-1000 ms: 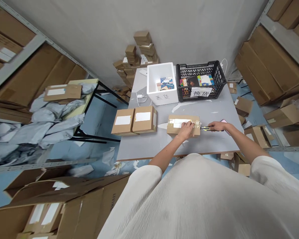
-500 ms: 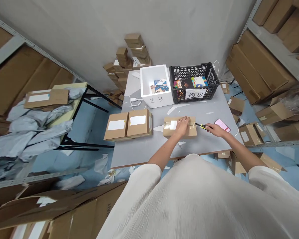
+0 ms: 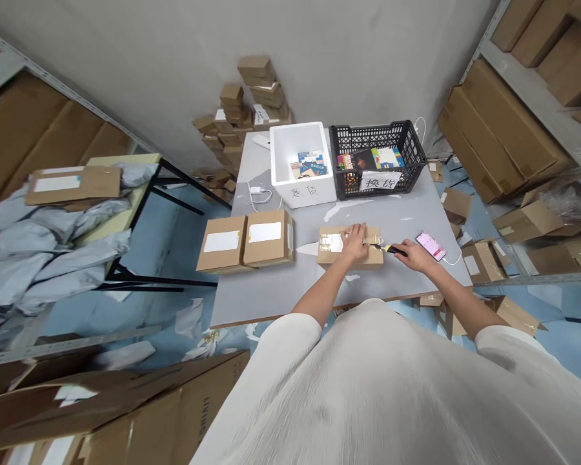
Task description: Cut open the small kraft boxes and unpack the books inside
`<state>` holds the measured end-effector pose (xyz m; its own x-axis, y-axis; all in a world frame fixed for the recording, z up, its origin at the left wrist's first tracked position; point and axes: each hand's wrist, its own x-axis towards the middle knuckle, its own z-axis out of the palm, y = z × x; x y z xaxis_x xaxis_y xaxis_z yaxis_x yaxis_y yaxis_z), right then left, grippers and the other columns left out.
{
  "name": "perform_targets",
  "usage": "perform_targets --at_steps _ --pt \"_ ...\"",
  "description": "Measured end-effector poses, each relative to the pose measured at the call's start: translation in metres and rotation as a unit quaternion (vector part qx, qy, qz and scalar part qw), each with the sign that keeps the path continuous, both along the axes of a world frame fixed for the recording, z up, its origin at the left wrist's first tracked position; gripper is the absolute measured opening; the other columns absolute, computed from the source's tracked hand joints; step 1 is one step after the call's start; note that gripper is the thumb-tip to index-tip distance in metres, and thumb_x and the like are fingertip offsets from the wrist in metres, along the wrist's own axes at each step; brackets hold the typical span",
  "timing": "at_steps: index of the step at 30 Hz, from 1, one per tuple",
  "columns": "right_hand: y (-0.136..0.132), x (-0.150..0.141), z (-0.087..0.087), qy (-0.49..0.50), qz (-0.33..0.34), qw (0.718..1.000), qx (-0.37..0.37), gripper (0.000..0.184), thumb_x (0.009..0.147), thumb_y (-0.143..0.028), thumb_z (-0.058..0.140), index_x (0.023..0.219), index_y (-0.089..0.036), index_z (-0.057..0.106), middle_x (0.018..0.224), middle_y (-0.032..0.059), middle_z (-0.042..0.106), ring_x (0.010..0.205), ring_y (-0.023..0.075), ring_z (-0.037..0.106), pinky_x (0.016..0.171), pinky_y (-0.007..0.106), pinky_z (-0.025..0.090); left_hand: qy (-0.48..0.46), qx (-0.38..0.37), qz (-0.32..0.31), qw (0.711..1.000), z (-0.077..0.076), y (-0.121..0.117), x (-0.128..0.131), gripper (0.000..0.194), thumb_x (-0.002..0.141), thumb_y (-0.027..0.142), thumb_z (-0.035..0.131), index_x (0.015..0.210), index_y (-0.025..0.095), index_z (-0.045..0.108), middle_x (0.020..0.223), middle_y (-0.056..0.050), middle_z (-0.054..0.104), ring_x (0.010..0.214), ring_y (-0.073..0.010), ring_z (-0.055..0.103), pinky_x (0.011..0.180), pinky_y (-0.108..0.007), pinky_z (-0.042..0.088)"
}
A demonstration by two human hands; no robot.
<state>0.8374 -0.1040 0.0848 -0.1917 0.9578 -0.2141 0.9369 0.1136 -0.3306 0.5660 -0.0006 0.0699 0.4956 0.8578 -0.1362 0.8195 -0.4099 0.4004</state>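
On the white foam box point(image 3: 290, 187), I can read two handwritten black characters, 退货. A white paper sign point(image 3: 380, 181) tied to the black plastic crate point(image 3: 377, 145) says 换货. Dark lettering runs along a large brown carton point(image 3: 174, 420), perhaps "LIVING", though I can't be sure.

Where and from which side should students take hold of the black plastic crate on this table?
Probably by the near top rim of the black plastic crate, coming from the person's side: that long edge faces open tabletop, while the left end sits close beside the white foam box.
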Motion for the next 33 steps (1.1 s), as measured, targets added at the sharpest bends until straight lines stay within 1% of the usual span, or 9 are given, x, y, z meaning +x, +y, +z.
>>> perform_targets --at_steps 5,8,13,19,23,25,28,31,33 --pt "-0.001 -0.005 -0.001 -0.005 -0.011 1.000 0.007 0.049 0.112 -0.042 0.055 0.157 -0.030 0.069 0.121 0.0124 0.071 0.110 0.0289 0.072 0.088 0.035 0.055 0.011 0.060 -0.051 0.997 -0.001 -0.010 -0.004 0.068 0.109 0.031 0.036 0.174 0.011 0.035 0.177 -0.024 0.042 0.166 -0.0372 0.033 0.131 -0.059 0.025" --pt "-0.003 -0.009 -0.004 -0.012 -0.025 0.999 0.020 0.050 0.113 -0.043 0.053 0.158 -0.029 0.068 0.124 0.0134 0.071 0.113 0.0299 0.070 0.089 0.036 0.054 0.018 0.078 -0.049 0.996 -0.002 -0.014 -0.005 0.067 0.111 0.033 0.032 0.175 0.012 0.034 0.178 -0.024 0.041 0.167 -0.0375 0.032 0.131 -0.059 0.025" --pt "-0.007 -0.005 -0.010 -0.020 -0.029 0.998 0.048 0.051 0.114 -0.044 0.049 0.159 -0.028 0.067 0.128 0.0155 0.071 0.118 0.0328 0.068 0.095 0.039 0.053 0.011 0.072 -0.045 0.996 -0.003 -0.016 -0.006 0.069 0.111 0.034 0.033 0.178 0.017 0.029 0.180 -0.023 0.039 0.168 -0.0381 0.031 0.132 -0.060 0.025" --pt "-0.002 -0.001 -0.015 -0.009 -0.029 0.997 0.067 0.054 0.111 -0.046 0.049 0.158 -0.028 0.068 0.130 0.0181 0.070 0.118 0.0374 0.064 0.102 0.048 0.051 -0.019 0.045 -0.034 0.998 -0.001 -0.016 -0.006 0.066 0.112 0.033 0.031 0.176 0.016 0.034 0.180 -0.023 0.038 0.170 -0.0368 0.029 0.134 -0.061 0.020" --pt "0.005 -0.002 -0.018 0.010 -0.024 0.998 0.065 0.052 0.110 -0.047 0.051 0.155 -0.028 0.069 0.129 0.0169 0.071 0.118 0.0364 0.064 0.103 0.046 0.050 -0.024 0.040 -0.024 0.999 -0.001 -0.017 -0.006 0.067 0.111 0.033 0.032 0.176 0.017 0.034 0.181 -0.022 0.037 0.170 -0.0369 0.028 0.135 -0.061 0.019" --pt "0.005 0.006 -0.018 0.024 -0.041 0.996 0.070 0.052 0.110 -0.048 0.051 0.153 -0.027 0.070 0.128 0.0169 0.070 0.119 0.0366 0.064 0.101 0.045 0.051 -0.029 0.038 -0.023 0.999 0.000 -0.018 -0.006 0.067 0.111 0.034 0.032 0.176 0.017 0.034 0.181 -0.022 0.038 0.170 -0.0375 0.029 0.134 -0.062 0.020" --pt "0.004 0.029 -0.015 0.045 -0.101 0.989 0.096 0.054 0.110 -0.049 0.048 0.152 -0.023 0.069 0.126 0.0185 0.070 0.118 0.0382 0.065 0.099 0.047 0.054 -0.027 0.042 -0.021 0.999 0.001 -0.020 -0.006 0.066 0.112 0.034 0.031 0.176 0.017 0.035 0.181 -0.021 0.039 0.170 -0.0368 0.029 0.135 -0.061 0.020" --pt "0.003 0.041 -0.012 0.064 -0.107 0.987 0.100 0.056 0.107 -0.052 0.053 0.151 -0.021 0.069 0.128 0.0188 0.070 0.120 0.0394 0.065 0.102 0.050 0.054 -0.019 0.043 -0.013 0.999 0.001 -0.020 -0.005 0.067 0.112 0.035 0.034 0.176 0.018 0.034 0.181 -0.021 0.038 0.171 -0.0354 0.028 0.135 -0.061 0.018" --pt "0.004 0.038 -0.013 0.081 -0.105 0.987 0.095 0.056 0.106 -0.054 0.055 0.148 -0.021 0.069 0.129 0.0183 0.070 0.121 0.0390 0.064 0.104 0.050 0.054 -0.020 0.039 -0.010 0.999 0.000 -0.019 -0.004 0.069 0.110 0.036 0.038 0.176 0.016 0.034 0.182 -0.022 0.037 0.172 -0.0350 0.027 0.136 -0.060 0.018"
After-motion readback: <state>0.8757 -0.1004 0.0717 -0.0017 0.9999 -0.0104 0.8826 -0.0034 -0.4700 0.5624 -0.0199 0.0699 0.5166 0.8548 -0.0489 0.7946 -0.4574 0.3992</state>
